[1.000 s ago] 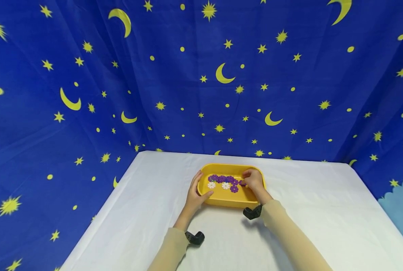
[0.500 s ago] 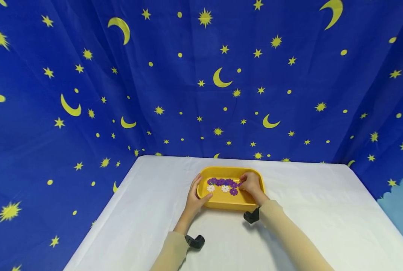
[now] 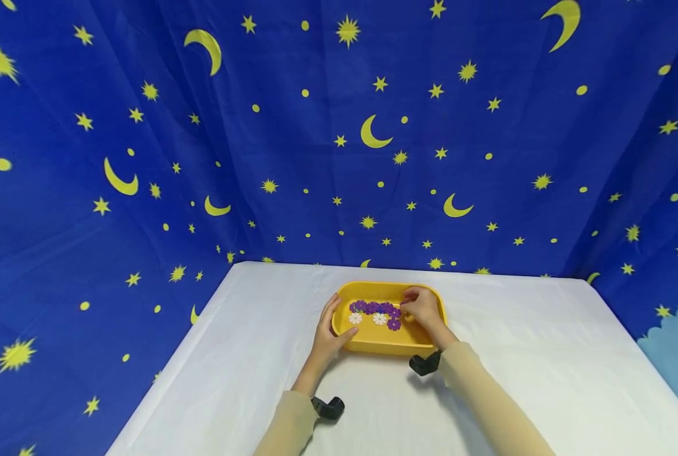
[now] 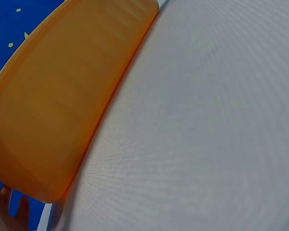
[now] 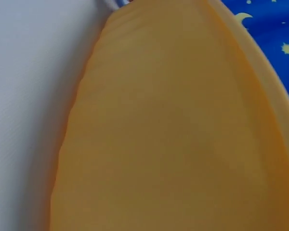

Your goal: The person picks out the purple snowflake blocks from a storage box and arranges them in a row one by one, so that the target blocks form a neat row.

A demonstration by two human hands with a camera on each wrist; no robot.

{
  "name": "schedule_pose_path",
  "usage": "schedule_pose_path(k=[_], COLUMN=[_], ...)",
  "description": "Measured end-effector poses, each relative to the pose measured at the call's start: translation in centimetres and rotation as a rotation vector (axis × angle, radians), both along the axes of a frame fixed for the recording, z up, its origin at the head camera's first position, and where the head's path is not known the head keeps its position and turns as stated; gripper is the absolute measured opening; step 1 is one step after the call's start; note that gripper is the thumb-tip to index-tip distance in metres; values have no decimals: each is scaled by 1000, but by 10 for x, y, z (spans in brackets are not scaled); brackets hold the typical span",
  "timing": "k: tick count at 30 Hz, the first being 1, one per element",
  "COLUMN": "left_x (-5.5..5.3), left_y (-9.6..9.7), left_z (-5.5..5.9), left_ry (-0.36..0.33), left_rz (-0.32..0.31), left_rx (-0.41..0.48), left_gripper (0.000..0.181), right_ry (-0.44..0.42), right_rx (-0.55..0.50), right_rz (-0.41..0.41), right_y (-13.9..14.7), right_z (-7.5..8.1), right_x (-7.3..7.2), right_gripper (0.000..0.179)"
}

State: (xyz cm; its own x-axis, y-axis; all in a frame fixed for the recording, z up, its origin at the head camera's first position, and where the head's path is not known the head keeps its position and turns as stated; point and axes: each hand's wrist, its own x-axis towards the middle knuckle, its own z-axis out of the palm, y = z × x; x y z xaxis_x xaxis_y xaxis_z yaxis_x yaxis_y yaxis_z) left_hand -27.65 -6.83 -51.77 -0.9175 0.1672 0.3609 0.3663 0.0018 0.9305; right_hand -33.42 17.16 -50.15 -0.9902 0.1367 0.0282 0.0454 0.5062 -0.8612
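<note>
Hiding a just-visible flower, the right hand [image 3: 423, 306] (can't tell its grip) leaves progress uncertain; the left hand [image 3: 325, 334] grasps the tray [image 3: 389, 348].

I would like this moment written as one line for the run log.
left hand: holds yellow tub at its left end | right hand: in tub beside purple flowers, grip unclear | white flowers: two, lying in tub
</note>
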Motion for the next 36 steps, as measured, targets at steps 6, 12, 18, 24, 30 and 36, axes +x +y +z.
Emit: schedule_pose_path(k=[6,12,18,24,30,36], left_x=[-2,-2,-3,-4,-2,-3], left_y=[-2,-3,-2,-2,-2,-3], left_z=[-2,-1,-1,-2,-1,0], left_ry=[2,-16,-22,-16,-12,-13], left_rz=[-13,-30,-28,-34,-11,-14], left_rx=[-2,14,13,4,-28,-26], left_gripper=[77,78,78,78,77,77], right_ry=[10,105,261,322,325,334], right_rx=[2,-45,-132,-193,-222,-248], right_rz=[-6,14,1,-42,-75,-115], right_y=[-1,-1,1,5,10,18], right_z=[1,4,7,11,14,18], right_x=[-1,1,5,10,17,24], right_gripper=[35,38,37,40,41,40])
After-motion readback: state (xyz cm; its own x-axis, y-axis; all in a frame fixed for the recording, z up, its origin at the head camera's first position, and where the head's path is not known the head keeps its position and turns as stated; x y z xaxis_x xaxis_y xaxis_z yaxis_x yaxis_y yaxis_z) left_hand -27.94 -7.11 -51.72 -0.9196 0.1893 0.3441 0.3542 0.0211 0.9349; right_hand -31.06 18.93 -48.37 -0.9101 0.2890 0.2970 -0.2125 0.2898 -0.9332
